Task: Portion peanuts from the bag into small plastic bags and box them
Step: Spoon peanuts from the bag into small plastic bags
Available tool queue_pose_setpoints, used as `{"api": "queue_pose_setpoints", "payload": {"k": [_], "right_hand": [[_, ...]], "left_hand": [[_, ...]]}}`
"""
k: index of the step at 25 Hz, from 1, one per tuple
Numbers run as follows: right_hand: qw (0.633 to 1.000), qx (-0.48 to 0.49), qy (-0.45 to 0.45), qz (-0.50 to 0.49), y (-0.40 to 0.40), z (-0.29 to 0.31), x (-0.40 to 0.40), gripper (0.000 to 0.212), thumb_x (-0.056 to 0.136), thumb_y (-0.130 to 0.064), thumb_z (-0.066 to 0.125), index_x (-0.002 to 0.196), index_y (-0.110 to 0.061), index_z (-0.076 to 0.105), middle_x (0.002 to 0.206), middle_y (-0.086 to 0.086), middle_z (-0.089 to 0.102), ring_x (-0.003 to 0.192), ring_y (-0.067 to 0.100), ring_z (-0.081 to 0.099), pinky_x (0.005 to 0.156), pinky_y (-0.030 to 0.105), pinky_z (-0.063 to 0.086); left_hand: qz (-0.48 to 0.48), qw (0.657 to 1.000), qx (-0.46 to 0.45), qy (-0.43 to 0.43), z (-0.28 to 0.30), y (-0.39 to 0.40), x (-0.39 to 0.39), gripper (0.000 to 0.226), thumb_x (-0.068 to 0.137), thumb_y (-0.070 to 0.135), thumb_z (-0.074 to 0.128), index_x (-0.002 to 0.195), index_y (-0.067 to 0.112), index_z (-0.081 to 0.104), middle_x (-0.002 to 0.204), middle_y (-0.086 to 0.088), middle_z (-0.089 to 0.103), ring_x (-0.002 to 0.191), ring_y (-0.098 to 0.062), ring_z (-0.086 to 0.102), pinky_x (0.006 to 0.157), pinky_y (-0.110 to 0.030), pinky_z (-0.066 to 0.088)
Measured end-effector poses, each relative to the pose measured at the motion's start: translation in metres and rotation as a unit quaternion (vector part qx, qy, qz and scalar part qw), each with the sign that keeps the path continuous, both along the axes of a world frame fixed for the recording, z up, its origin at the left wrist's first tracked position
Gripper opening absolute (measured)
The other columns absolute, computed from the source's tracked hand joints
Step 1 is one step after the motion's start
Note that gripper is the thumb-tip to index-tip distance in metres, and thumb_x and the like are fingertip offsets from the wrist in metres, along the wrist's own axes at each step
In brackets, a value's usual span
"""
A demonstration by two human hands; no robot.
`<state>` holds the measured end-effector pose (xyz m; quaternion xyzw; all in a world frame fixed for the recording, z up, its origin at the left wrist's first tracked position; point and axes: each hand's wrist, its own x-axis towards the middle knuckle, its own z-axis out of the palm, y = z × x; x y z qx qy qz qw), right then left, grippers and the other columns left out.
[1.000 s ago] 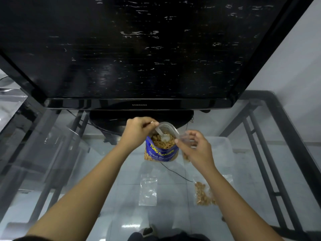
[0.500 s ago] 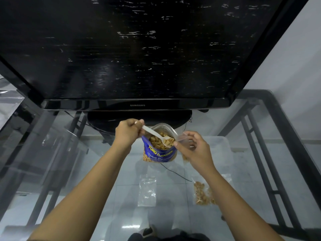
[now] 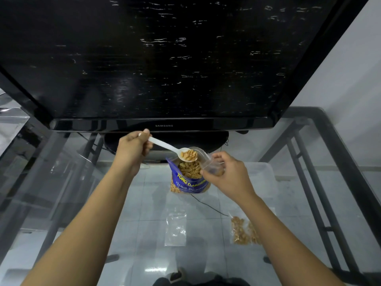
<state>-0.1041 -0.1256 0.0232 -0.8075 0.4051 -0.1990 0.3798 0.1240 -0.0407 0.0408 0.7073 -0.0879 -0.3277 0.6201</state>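
Head view: my left hand [image 3: 132,149] pinches the spoon [image 3: 175,150], heaped with peanuts above the peanut bag [image 3: 188,178] standing mid-table. At three o'clock, my right hand [image 3: 224,174] pinches the small bag [image 3: 211,168] open. I should carry level, then tip slowly.

A large black television [image 3: 165,58] fills the upper view, its base [image 3: 167,141] standing on the glass desk [image 3: 257,195]. Dark metal frame bars [image 3: 329,168] show beneath the glass on the right, a thin black cable [image 3: 208,205] under it, above pale floor tiles [image 3: 144,234].
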Motion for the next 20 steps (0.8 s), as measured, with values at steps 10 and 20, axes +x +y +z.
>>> {"api": "queue_pose_setpoints", "payload": {"k": [10,20], "right_hand": [[0.983,0.138,-0.124,0.000,0.005,-0.001,0.017,0.053,0.067,-0.032,0.081,0.113,-0.024,0.055,0.098,-0.007,0.066,0.085,0.001,0.063,0.069,0.011,0.049],[0.936,0.260,-0.230,-0.050,0.001,-0.011,-0.018,0.012,0.085,-0.011,0.064,0.097,-0.014,0.064,0.075,-0.006,0.072,0.078,0.008,0.068,0.071,0.024,0.054]], "left_hand": [[-0.239,0.861,-0.033,-0.448,0.081,-0.002,-0.053,0.012,0.089,0.027,0.058,0.080,0.023,0.065,0.067,0.001,0.064,0.070,-0.016,0.058,0.058,-0.016,0.041],[-0.085,0.923,-0.032,-0.374,0.066,0.006,-0.031,0.019,0.089,0.034,0.056,0.074,0.027,0.065,0.060,0.005,0.062,0.058,-0.008,0.057,0.066,-0.034,0.051]]}}
